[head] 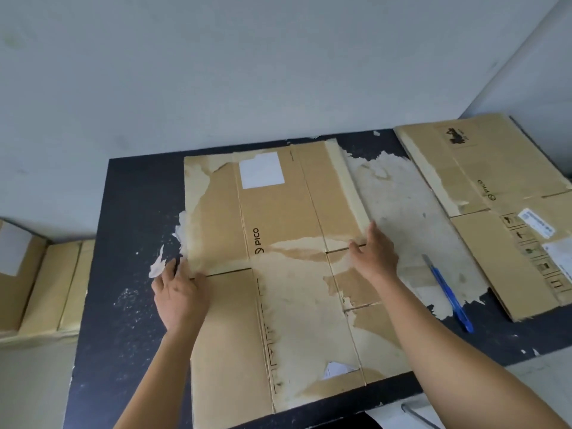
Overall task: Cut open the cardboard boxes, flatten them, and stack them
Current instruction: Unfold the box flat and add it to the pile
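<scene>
The flattened box [278, 230] lies in the middle of the dark table [130, 212], printed side up, with "PICO" along one crease and a white label [261, 170] near its far edge. Much of its brown skin is torn away, showing paler card.

The left hand [179, 292] is at the box's left edge, where a slit parts two flaps. Its thumb lies on top of the card and the fingers [170, 269] sit close together right at the edge; I can't tell whether they tuck under it.

The right hand [376, 252] rests flat at the right edge. Its fingers are straight and pressed together, pointing toward the wall, and the thumb is spread out left onto the card.

Just right of the box a blue knife [448, 292] lies on a patch of stuck paper scraps [402, 205]. Beyond it, at the table's right end, lies a stack [495, 187] of flattened boxes. To the left, lower than the table, stand more boxes [46, 289], not flattened.
</scene>
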